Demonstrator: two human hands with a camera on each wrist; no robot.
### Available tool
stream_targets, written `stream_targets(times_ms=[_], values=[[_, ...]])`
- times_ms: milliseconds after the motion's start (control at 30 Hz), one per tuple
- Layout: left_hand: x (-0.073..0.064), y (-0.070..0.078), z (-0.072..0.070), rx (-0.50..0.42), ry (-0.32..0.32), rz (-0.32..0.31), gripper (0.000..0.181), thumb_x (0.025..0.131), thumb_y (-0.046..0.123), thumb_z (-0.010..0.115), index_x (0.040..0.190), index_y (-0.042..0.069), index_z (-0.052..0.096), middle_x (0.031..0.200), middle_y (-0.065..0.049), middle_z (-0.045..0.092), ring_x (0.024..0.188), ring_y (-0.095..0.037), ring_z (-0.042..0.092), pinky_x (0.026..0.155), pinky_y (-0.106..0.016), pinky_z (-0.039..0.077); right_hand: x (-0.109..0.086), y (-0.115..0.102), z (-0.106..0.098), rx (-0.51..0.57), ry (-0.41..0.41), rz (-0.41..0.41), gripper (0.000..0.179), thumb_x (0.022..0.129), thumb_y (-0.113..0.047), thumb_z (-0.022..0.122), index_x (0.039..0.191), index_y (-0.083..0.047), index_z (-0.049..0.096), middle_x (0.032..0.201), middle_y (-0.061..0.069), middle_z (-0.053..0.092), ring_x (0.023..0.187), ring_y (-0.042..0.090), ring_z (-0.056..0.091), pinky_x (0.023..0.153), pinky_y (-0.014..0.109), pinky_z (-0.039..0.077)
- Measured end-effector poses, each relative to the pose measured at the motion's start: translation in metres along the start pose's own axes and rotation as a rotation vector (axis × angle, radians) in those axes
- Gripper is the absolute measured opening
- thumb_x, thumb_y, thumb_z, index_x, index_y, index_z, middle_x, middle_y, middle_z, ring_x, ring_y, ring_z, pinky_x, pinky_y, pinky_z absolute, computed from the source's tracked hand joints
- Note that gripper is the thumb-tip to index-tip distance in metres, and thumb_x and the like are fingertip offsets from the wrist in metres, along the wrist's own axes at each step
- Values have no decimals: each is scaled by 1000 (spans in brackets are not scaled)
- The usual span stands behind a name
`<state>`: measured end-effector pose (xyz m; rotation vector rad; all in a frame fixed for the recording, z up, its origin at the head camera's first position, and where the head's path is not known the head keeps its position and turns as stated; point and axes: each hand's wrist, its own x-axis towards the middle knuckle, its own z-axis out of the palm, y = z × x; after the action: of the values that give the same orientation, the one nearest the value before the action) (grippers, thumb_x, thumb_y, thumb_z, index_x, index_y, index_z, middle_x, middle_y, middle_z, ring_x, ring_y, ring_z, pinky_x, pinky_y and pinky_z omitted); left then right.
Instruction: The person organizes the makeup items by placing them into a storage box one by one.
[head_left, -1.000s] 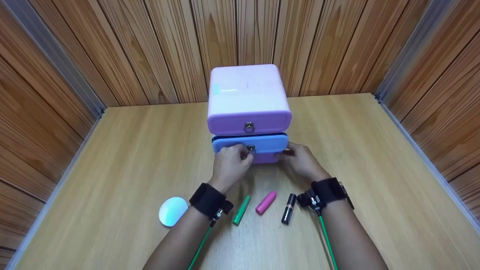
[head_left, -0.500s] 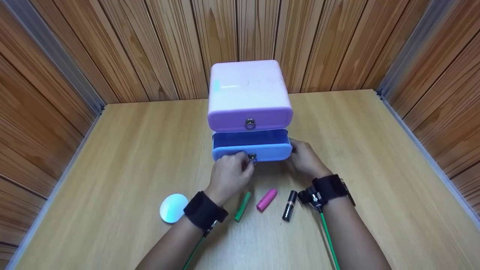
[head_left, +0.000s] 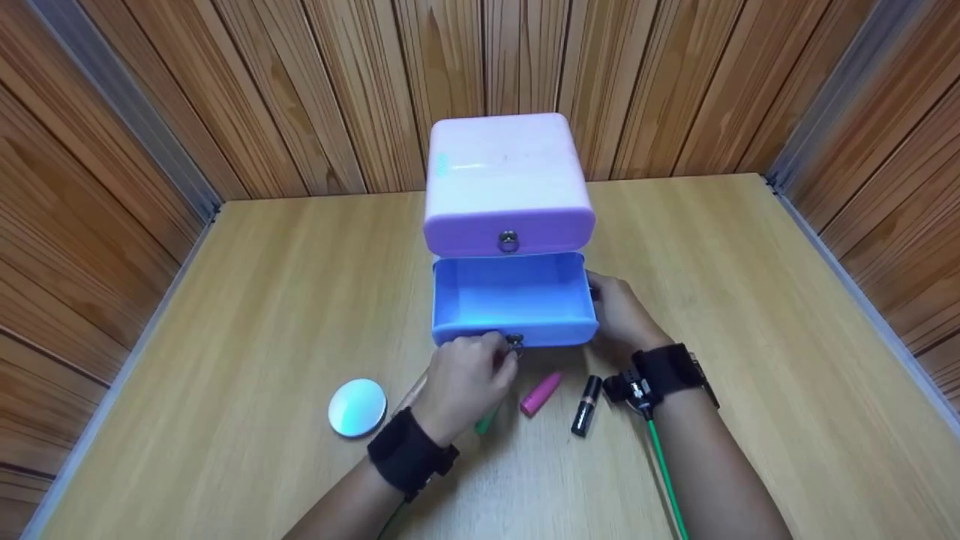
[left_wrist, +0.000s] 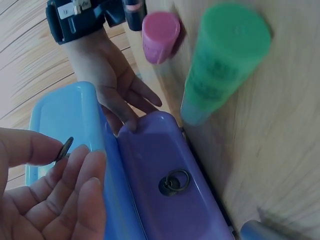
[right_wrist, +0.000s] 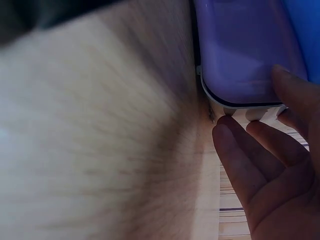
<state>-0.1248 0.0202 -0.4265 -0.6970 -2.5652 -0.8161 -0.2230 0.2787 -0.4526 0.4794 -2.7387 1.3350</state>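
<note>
A small drawer cabinet, with a pink top and purple and blue drawer fronts, stands near the back wall. Its middle blue drawer is pulled out, and its inside shows bare. My left hand pinches the metal ring pull on that drawer between thumb and fingers. At the cabinet's lower right corner, my right hand holds on: the thumb rests on the purple bottom drawer and the fingers touch the side wall. The upper purple drawer is closed.
In front of the cabinet lie a pink tube, a black tube and a green tube, partly hidden by my left hand. A pale round disc lies to the left. Wood-panelled walls surround the table.
The blue drawer has slid out toward me, from nearly closed to well open, with my left hand drawing on its ring. My right hand has stayed at the cabinet's corner.
</note>
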Motion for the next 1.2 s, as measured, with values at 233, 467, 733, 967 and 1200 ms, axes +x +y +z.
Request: stream_targets(times_ms=[233, 467, 733, 967, 1200], values=[[-5, 0, 0, 0, 7, 25, 17, 87, 18, 67, 71, 14, 61, 55, 11, 43, 45, -3, 37, 40, -20, 30, 1, 0, -1, -12, -7, 27, 39, 91, 4, 58, 129, -1, 60, 119, 18, 65, 108, 34, 62, 95, 46, 46], [-4, -3, -3, -4, -6, 40, 18, 88, 19, 67, 71, 14, 61, 55, 10, 42, 45, -3, 37, 39, -21, 29, 1, -2, 0, 17, -13, 61, 41, 91, 5, 58, 131, 0, 58, 120, 19, 64, 109, 34, 62, 95, 45, 46], [-6, -3, -9, -11, -63, 55, 17, 91, 23, 66, 78, 13, 64, 58, 9, 43, 49, -5, 38, 42, -21, 29, 0, -2, 1, 53, -25, 78, 45, 91, 3, 60, 135, 0, 55, 123, 19, 63, 110, 34, 61, 95, 44, 46], [-2, -3, -32, 7, -32, 151, 21, 92, 19, 65, 73, 14, 60, 58, 8, 43, 50, -6, 40, 42, -21, 30, 1, 1, -2, 24, -15, 52, 42, 90, 3, 60, 132, -2, 59, 120, 17, 65, 109, 33, 62, 95, 44, 46], [-12, -16, -57, 51, 13, 101, 12, 90, 15, 67, 79, 10, 67, 61, 8, 54, 51, -5, 45, 45, -20, 38, 1, -1, -3, 1, -33, 71, 43, 91, 2, 59, 134, -4, 57, 122, 17, 64, 113, 31, 59, 97, 44, 44]])
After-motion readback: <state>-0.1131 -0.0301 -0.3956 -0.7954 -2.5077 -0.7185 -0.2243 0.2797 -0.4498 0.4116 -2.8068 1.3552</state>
